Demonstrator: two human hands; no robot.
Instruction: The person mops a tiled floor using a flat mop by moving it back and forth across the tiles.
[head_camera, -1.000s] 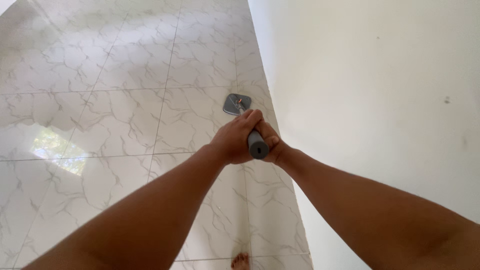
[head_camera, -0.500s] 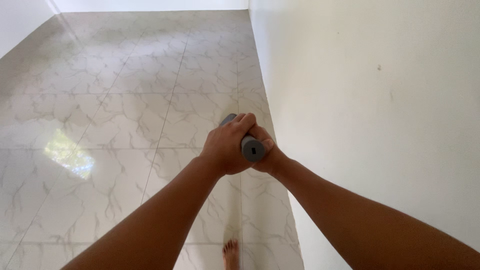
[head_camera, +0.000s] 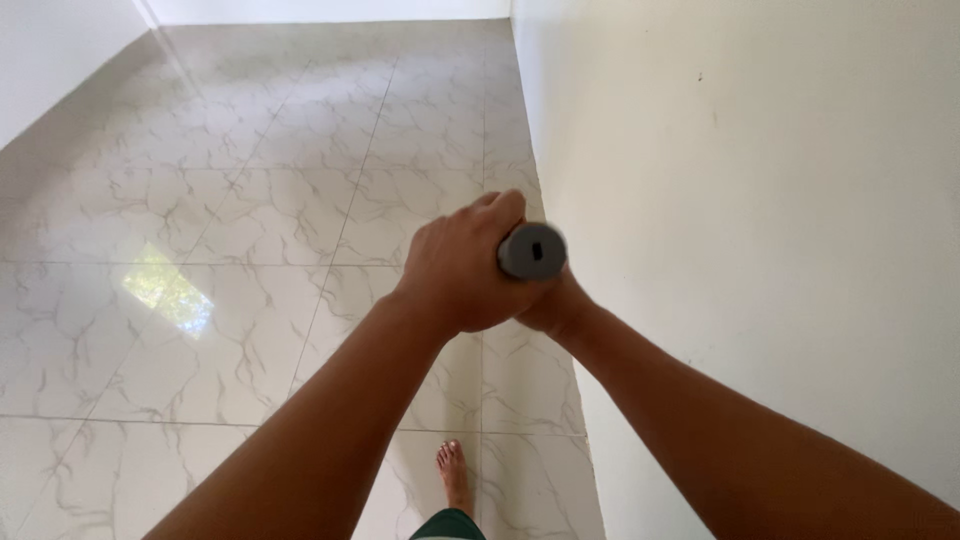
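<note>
Both of my hands grip the grey handle of a mop (head_camera: 532, 250), whose round end faces the camera. My left hand (head_camera: 460, 265) wraps over the handle from the left. My right hand (head_camera: 552, 305) holds it from below, mostly hidden behind the left hand and the handle end. The mop head is out of sight behind my hands.
Glossy white marble-pattern floor tiles (head_camera: 250, 220) stretch ahead, with a bright window reflection (head_camera: 168, 292) at left. A white wall (head_camera: 760, 220) runs close along my right. Another white wall (head_camera: 60, 50) stands at far left. My bare foot (head_camera: 455, 472) is on the floor below.
The mop head, seen on the floor one second ago, is now hidden behind my hands. The handle end has risen and points more at the camera. More of my foot shows.
</note>
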